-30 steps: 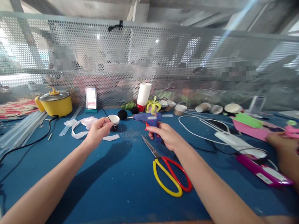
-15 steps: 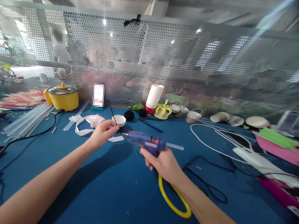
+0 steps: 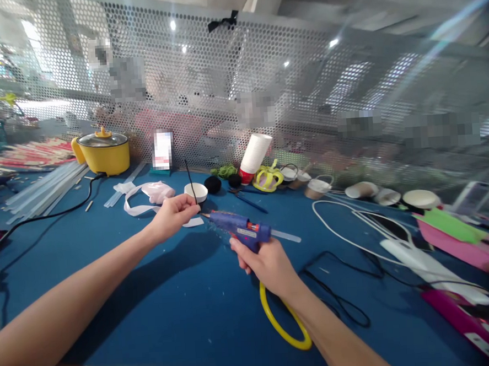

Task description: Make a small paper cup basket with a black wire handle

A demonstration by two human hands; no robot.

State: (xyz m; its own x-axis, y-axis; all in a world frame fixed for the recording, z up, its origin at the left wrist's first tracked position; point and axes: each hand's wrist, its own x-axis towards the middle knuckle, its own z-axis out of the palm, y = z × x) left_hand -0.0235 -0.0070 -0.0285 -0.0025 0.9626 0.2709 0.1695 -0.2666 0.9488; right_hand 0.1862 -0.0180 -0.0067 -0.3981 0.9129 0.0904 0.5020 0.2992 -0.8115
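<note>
The glue gun [image 3: 241,231] sat in the right hand [image 3: 267,265], nozzle just right of the left hand [image 3: 174,215]. Beyond that hand lay a small bowl [image 3: 196,192]; left of it, ribbon [image 3: 146,195].

Glue gun and black stick, tip to tip

The blue glue gun [image 3: 239,229], with an orange trigger and a clear glue rod jutting from its back, was held above the tabletop, nozzle aimed left. Its tip sat just beside the lower end of a thin black stick [image 3: 191,182], which stood nearly upright, leaning slightly left.
</note>
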